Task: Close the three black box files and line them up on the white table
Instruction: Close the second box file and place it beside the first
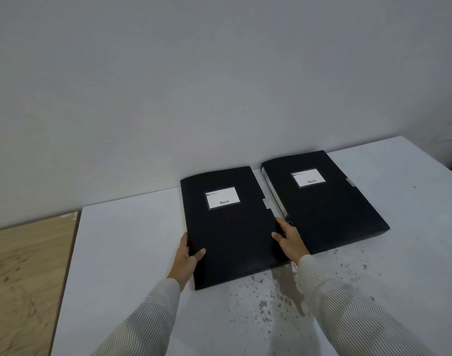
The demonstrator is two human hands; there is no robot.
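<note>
Two black box files lie flat and closed on the white table, side by side, each with a white label on its lid. The left box file is held at both long edges near its front end. My left hand grips its left edge, thumb on the lid. My right hand grips its right edge, in the narrow gap beside the right box file. A third box file is not in view.
A grey wall stands right behind the table. Dark stains and speckles mark the table in front of the files. A wooden surface adjoins the table on the left. The table's right part shows bare white surface.
</note>
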